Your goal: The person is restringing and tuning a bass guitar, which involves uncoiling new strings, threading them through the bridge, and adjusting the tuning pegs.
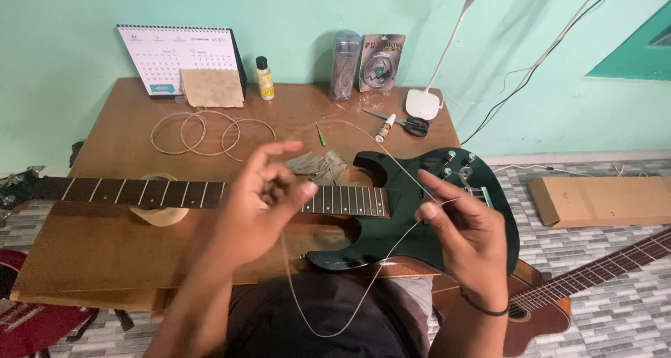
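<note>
A dark green electric guitar (412, 239) lies flat across a wooden table (105, 246), its neck (140, 191) pointing left. My left hand (262, 204) hovers above the fretboard with fingers curled, pinching a thin guitar string (335, 326) that loops down over my lap. My right hand (465, 228) is over the guitar body near the knobs, pinching the other stretch of the same string between thumb and fingers. The string runs from there up toward the back of the table.
Coiled strings (210, 133), a desk calendar (178, 59), a small bottle (264, 78), string packets (381, 63), scissors (412, 124), a green tool (320, 134) and a white lamp base (423, 103) sit at the back. An acoustic guitar (587, 281) and cardboard (601, 198) lie on the floor right.
</note>
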